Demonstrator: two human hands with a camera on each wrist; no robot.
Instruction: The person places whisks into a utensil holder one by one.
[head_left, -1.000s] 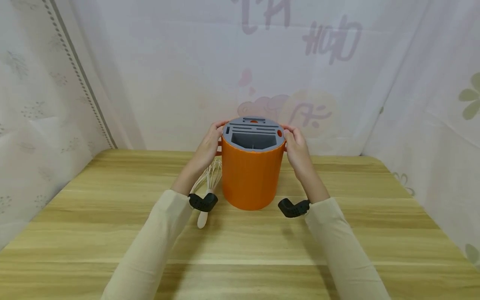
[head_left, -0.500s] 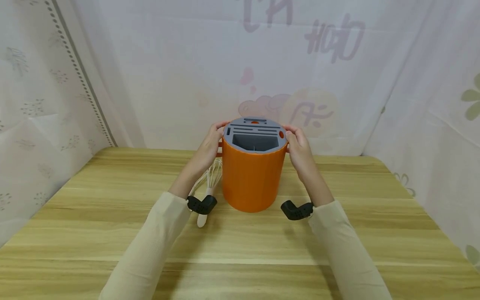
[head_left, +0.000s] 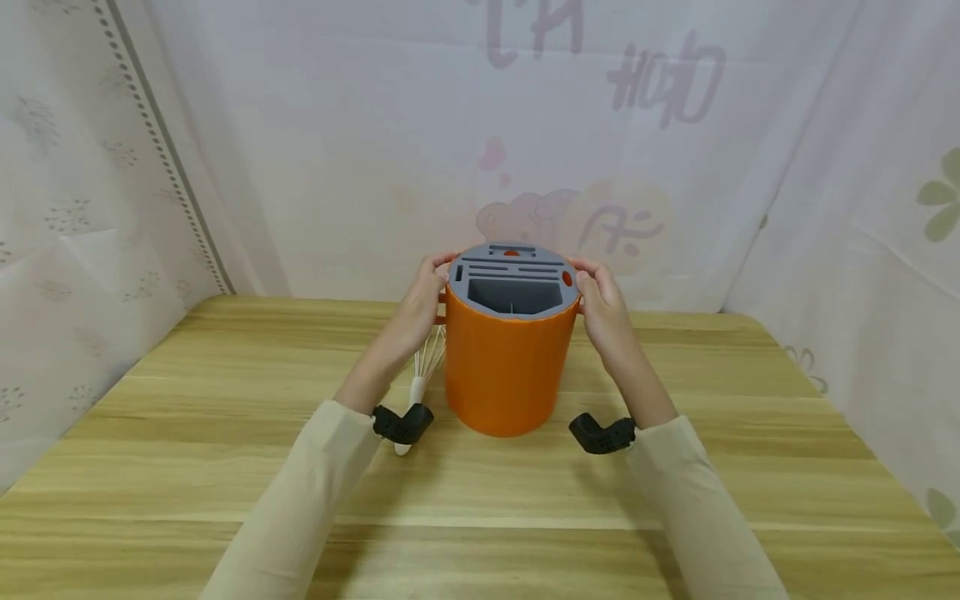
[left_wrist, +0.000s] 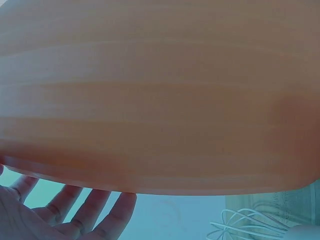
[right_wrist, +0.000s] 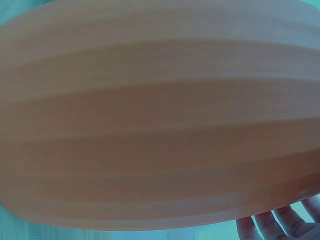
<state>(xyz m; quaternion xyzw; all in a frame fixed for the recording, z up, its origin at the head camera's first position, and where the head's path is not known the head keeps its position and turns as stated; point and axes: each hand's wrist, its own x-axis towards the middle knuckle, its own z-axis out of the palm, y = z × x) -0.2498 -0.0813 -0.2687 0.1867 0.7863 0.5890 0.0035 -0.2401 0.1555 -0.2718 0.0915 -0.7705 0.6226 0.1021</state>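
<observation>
Both hands grip an upright orange cylindrical utensil holder (head_left: 504, 375) at its upper sides. Its grey slotted insert (head_left: 480, 268) has a wide compartment at the front, narrow slots behind and a round hole at the right. My left hand (head_left: 420, 310) has its thumb by the rim, the other fingers reaching round the far side. Opposite it, my right hand (head_left: 606, 315) holds the right side the same way. The holder's wall (left_wrist: 160, 100) fills most of the left wrist view, with the left fingers (left_wrist: 95, 210) along its edge. Right fingers (right_wrist: 270, 225) show low in the right wrist view.
A whisk (head_left: 417, 390) with a pale handle lies on the wooden table (head_left: 675, 517) left of the holder, partly covered by the left forearm and wrist camera (head_left: 403, 423). Patterned white curtains (head_left: 337, 167) stand behind the table and at both sides.
The holder has shifted slightly toward me and a little to the right, with both hands moving along with it. More of the whisk is now covered by the left arm.
</observation>
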